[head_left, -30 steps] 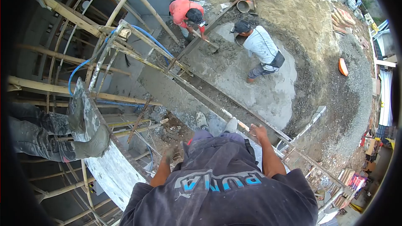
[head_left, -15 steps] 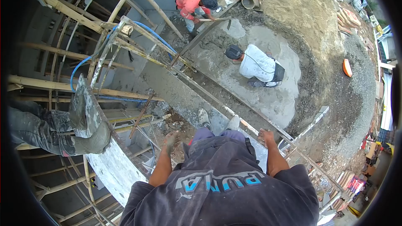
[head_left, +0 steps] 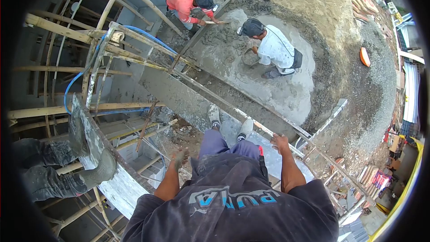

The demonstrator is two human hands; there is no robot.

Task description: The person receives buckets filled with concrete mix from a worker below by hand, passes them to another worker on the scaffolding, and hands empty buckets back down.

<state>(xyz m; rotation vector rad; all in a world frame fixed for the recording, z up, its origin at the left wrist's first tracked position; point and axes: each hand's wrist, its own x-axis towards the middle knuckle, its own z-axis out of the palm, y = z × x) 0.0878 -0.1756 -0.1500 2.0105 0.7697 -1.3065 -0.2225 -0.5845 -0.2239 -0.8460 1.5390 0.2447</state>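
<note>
My left hand (head_left: 178, 157) hangs beside my left thigh, its loosely parted fingers holding nothing. To the right of my legs, my right hand (head_left: 280, 143) has its fingers apart and overlaps the edge of a long scaffold rail (head_left: 233, 109). Both my shoes, one of them a grey shoe (head_left: 245, 129), stand on a narrow grey platform (head_left: 192, 100) high over the ground. Below, a worker in a white shirt (head_left: 277, 47) crouches in wet grey cement mix (head_left: 289, 92) with a bucket (head_left: 251, 57). Another worker in a red top (head_left: 183, 2) bends over a long-handled tool (head_left: 218, 22).
To my left, another person's boot (head_left: 102, 169) rests on a cement-smeared board (head_left: 121, 183). Bamboo poles (head_left: 40, 111) and a blue hose (head_left: 74, 83) cross the scaffold there. Sand (head_left: 322, 0) and gravel (head_left: 376, 85) surround the mix below.
My view has shifted, and my feet stand further apart, with my knees bent. Below, the white-shirted worker has raised the upper body, and a bucket now shows by that worker's hand.
</note>
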